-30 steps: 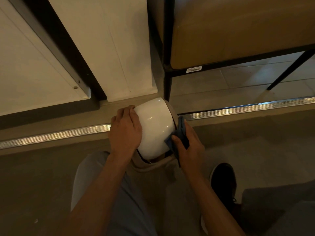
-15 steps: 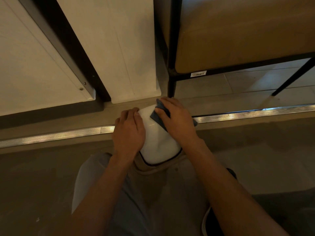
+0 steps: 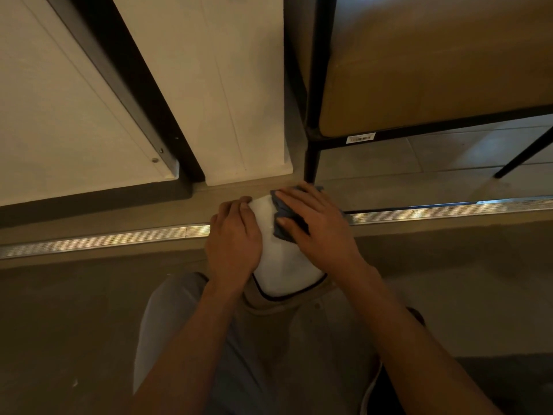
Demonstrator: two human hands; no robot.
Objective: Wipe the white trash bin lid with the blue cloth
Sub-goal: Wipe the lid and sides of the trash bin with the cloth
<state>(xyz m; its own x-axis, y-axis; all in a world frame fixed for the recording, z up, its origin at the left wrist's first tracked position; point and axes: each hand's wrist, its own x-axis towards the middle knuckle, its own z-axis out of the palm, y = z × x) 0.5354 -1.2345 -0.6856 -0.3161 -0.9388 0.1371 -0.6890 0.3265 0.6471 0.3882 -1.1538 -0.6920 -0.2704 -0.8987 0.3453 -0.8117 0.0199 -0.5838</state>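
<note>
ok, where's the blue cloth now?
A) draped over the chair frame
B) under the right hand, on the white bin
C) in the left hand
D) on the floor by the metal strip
B: the folded blue cloth lies under the right hand on the far part of the white trash bin; the left hand only holds the bin's side.

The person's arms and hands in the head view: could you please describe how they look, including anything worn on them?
Both forearms are bare up to the frame's edge: no sleeves, watch, bracelets or gloves show. The left hand and right hand show no rings that I can make out on the fingers, though the light is dim. No markings are visible.
</note>
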